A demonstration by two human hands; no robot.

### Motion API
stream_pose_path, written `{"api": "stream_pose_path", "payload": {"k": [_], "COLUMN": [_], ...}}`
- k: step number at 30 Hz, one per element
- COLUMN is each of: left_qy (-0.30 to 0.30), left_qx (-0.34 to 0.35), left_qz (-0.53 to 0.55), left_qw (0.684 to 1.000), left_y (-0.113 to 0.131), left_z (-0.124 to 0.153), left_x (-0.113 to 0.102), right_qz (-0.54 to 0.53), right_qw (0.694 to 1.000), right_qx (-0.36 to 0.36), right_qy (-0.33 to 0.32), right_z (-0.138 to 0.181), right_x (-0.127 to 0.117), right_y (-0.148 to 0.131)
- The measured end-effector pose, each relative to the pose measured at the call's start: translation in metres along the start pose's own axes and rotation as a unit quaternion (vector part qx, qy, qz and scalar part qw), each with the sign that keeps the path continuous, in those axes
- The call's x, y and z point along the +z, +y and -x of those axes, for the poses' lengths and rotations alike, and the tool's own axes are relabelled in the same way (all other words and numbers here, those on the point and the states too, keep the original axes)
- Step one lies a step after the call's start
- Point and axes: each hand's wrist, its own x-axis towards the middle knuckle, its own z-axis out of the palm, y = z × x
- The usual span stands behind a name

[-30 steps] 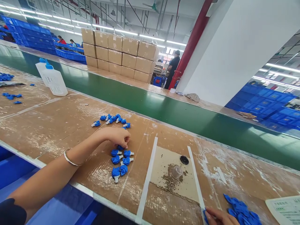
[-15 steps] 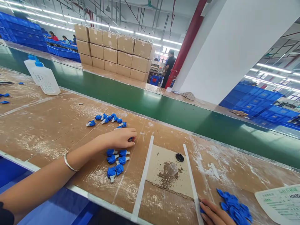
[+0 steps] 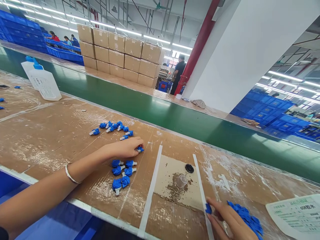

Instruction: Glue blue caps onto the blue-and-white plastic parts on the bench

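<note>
**Right hand up with one blue piece, left settled on another**

Moved since a second ago: right hand [image 3: 231, 221] risen from the near table [image 3: 50, 133] edge, grip now pinching one blue clip [image 3: 208, 208] beside the blue pile [image 3: 246, 218]. Left hand [image 3: 126, 147] slid right, fingertips closed on a clip [image 3: 140, 149] above the laid-out rows [image 3: 121, 172]. Suggests paired picking underway.

You had one view only, worn on your head, looking forward and down across the cardboard-covered bench [image 3: 50, 133] from close above its near edge. It faced over the green conveyor [image 3: 175, 116] toward stacked cartons [image 3: 120, 56] far off, tilted slightly.
</note>
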Motion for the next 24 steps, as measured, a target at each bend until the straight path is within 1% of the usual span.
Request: {"api": "stream_pose_path", "payload": {"k": [2, 4, 7, 9, 11, 13, 15, 16, 17, 18, 19, 21, 22, 23, 24], "left_qy": [-0.002, 0.000, 0.005, 0.012, 0.024, 0.041, 0.056, 0.055, 0.041, 0.014, -0.020, -0.088, -0.108, -0.115, -0.111], "left_qx": [0.003, 0.008, 0.019, 0.028, 0.032, 0.037, 0.035, 0.030, 0.023, 0.015, 0.010, 0.008, 0.010, 0.011, 0.012], "left_qz": [-0.006, -0.013, -0.027, -0.033, -0.035, 0.004, 0.094, 0.157, 0.227, 0.298, 0.368, 0.495, 0.541, 0.575, 0.599], "left_qw": [1.000, 1.000, 0.999, 0.999, 0.999, 0.998, 0.993, 0.986, 0.973, 0.954, 0.929, 0.865, 0.834, 0.810, 0.793], "left_y": [0.000, 0.000, 0.002, 0.004, 0.009, 0.017, 0.028, 0.034, 0.040, 0.046, 0.051, 0.059, 0.062, 0.065, 0.067], "left_z": [0.000, 0.000, -0.001, -0.002, -0.002, -0.002, 0.000, 0.002, 0.003, 0.005, 0.007, 0.010, 0.011, 0.012, 0.013], "left_x": [0.002, 0.003, 0.004, 0.004, 0.005, 0.006, 0.008, 0.009, 0.010, 0.012, 0.013, 0.018, 0.020, 0.023, 0.025], "right_qz": [-0.030, -0.054, -0.070, -0.085, -0.111, -0.158, -0.229, -0.280, -0.340, -0.402, -0.464, -0.570, -0.608, -0.637, -0.658], "right_qw": [0.999, 0.997, 0.997, 0.996, 0.993, 0.986, 0.966, 0.946, 0.917, 0.881, 0.838, 0.749, 0.713, 0.683, 0.660], "right_qx": [0.043, 0.059, 0.041, 0.027, 0.031, 0.060, 0.124, 0.163, 0.207, 0.249, 0.284, 0.331, 0.343, 0.349, 0.350], "right_qy": [0.000, 0.006, -0.003, -0.016, -0.020, -0.014, -0.001, 0.008, 0.016, 0.025, 0.036, 0.059, 0.071, 0.082, 0.094], "right_z": [-0.020, -0.039, -0.061, -0.068, -0.070, -0.068, -0.065, -0.064, -0.062, -0.061, -0.060, -0.060, -0.060, -0.060, -0.061], "right_x": [0.000, 0.003, 0.012, 0.018, 0.021, 0.021, 0.019, 0.018, 0.018, 0.018, 0.019, 0.023, 0.026, 0.029, 0.032], "right_y": [-0.014, -0.025, -0.030, -0.029, -0.029, -0.033, -0.042, -0.047, -0.053, -0.059, -0.065, -0.075, -0.080, -0.084, -0.087]}}
